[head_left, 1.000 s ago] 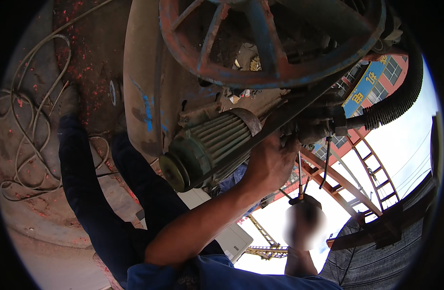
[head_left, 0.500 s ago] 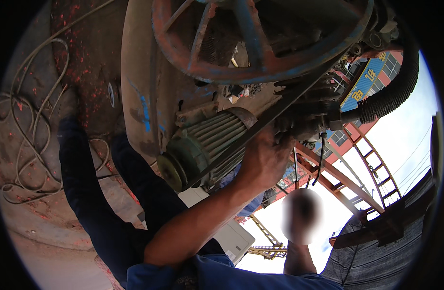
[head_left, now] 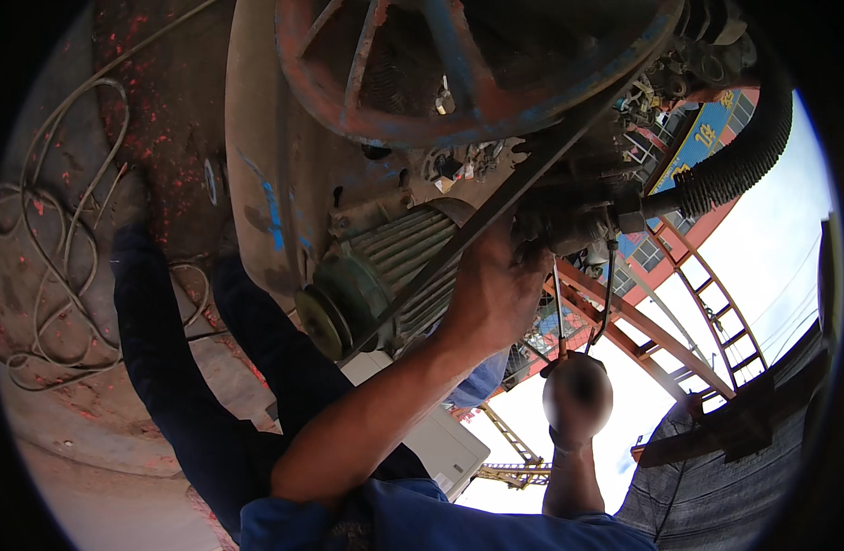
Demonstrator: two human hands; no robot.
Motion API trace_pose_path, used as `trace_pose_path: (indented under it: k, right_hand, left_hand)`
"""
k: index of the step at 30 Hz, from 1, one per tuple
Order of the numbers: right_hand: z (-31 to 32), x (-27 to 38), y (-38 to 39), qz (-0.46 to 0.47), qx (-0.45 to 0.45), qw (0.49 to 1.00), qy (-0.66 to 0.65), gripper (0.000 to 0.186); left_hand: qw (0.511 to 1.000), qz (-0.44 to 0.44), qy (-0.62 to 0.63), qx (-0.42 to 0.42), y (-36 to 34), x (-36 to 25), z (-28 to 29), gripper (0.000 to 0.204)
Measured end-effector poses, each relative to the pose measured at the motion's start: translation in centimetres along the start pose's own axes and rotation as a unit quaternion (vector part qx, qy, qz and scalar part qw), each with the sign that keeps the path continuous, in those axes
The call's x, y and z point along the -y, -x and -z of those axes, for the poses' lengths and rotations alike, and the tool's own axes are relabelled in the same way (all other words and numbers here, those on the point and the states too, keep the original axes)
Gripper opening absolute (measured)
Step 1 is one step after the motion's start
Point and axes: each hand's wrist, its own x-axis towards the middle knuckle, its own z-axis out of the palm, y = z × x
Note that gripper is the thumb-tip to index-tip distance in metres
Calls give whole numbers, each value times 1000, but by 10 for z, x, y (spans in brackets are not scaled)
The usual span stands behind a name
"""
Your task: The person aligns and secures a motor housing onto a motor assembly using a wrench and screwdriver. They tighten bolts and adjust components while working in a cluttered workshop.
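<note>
My left hand [head_left: 495, 289] is closed, its fingers curled at a dark, greasy metal fitting [head_left: 578, 230] on the machine; what lies within them is hidden. Below it, my right hand [head_left: 578, 399] is blurred, but a screwdriver [head_left: 559, 312] with a thin shaft and an orange-brown part near the handle runs up out of it. The shaft's upper end reaches close to my left fingertips. Beside it a dark bent rod [head_left: 611, 294] hangs from the fitting, its lower end near the top of my right hand.
A large spoked wheel [head_left: 422, 136], red and blue, carries a belt [head_left: 523, 188] past a green finned motor [head_left: 394, 262]. A ribbed black hose [head_left: 743, 179] leaves the fitting. Loose cable [head_left: 68, 239] lies on the floor at left. A steel ladder frame [head_left: 715, 312] stands behind.
The machine has shifted slightly left in view. My right hand appears a little higher, with its top closer to the bent rod. My left hand stays at the fitting.
</note>
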Motion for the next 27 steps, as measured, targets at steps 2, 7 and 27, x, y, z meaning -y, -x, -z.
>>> trace_pose_path:
  k: [2, 7, 27]
  right_hand:
    - [-1, 11, 7, -26, -1, 999, 22, 27]
    - [10, 19, 10, -119, 22, 991, -59, 30]
    - [-20, 27, 4, -71, -8, 992, -107, 12]
  left_hand:
    - [999, 33, -4, -3, 0, -4, 1, 47]
    - [994, 7, 92, -51, 6, -8, -8, 42]
    - [1000, -1, 2, -23, 8, -13, -5, 42]
